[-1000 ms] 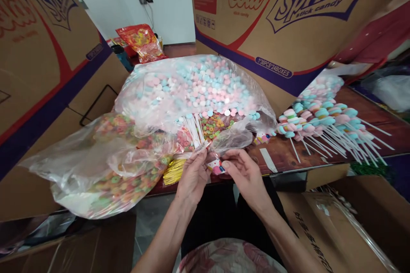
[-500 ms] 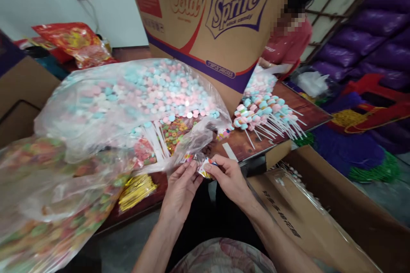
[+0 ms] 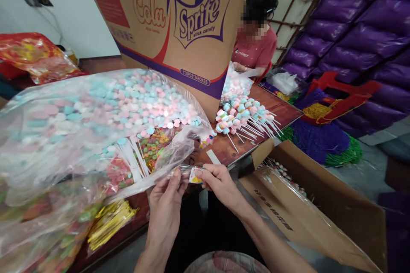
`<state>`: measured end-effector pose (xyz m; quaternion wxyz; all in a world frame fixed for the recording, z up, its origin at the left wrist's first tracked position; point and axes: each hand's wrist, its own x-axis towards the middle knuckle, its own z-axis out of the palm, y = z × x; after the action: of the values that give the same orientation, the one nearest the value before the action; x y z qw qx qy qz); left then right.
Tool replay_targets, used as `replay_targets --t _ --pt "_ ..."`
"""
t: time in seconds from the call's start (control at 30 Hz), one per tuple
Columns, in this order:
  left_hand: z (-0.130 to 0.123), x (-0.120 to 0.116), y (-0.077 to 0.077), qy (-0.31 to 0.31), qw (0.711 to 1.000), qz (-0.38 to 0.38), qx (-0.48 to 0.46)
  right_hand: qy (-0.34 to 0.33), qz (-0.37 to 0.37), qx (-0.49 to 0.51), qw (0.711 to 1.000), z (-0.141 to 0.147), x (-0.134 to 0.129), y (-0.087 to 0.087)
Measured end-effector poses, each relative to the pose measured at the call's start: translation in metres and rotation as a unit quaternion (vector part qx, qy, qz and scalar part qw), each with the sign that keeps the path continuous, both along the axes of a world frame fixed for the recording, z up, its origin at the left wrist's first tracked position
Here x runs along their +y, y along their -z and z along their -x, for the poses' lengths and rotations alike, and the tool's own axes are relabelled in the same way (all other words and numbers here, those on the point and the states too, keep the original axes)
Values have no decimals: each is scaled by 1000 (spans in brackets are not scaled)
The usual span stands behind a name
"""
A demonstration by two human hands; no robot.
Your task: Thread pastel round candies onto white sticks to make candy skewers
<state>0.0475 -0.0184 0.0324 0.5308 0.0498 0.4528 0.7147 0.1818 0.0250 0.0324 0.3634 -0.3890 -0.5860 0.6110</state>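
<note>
My left hand (image 3: 166, 198) and my right hand (image 3: 216, 181) meet at the table's front edge. Between their fingertips they pinch a small printed clear wrapper (image 3: 194, 175). Just behind the hands lies a big clear bag of pink, blue and white candy discs (image 3: 105, 106). Under its open mouth are colourful candy rings (image 3: 153, 145) and a bundle of white sticks (image 3: 133, 160). A pile of candy skewers on white sticks (image 3: 243, 117) lies farther right on the brown table (image 3: 224, 147).
A tall Cola Sprite carton (image 3: 179, 25) stands on the table. A person in a red shirt (image 3: 254, 49) sits behind it. An open carton lined with plastic (image 3: 307, 204) is at my right. Gold twist ties (image 3: 109, 222) lie at the table's left front. Purple sacks (image 3: 352, 21) fill the right.
The view has swung right, revealing the person and the purple sacks. Both hands have stayed together on the small wrapper, shifting slightly along the table edge.
</note>
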Motion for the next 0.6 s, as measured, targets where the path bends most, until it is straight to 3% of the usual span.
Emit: replay_targets --t 0.1,0.2,0.3,0.37,0.43,0.5,0.53,0.6 --pt "-1 4 0 -36 999 -2 -9 -2 -18 -14 1000 2 2 -3" --pt "2 8 0 -42 999 -2 -28 18 -103 -110 988 -1 14 -10" --pt "12 11 -1 -49 997 11 -53 92 -208 -240 944 -20 49 -26" --pt "20 11 -3 -49 996 33 -71 151 -362 -470 791 -38 80 -38" --pt "28 11 -6 -41 993 54 -92 157 -381 -519 748 -57 111 -45" --pt "34 10 -10 -42 991 64 -109 102 -425 -627 645 -72 132 -45" --pt "36 10 -11 -47 990 68 -115 77 -449 -652 606 -78 139 -43" --pt "39 9 -14 -62 987 79 -125 43 -471 -666 577 -87 142 -37"
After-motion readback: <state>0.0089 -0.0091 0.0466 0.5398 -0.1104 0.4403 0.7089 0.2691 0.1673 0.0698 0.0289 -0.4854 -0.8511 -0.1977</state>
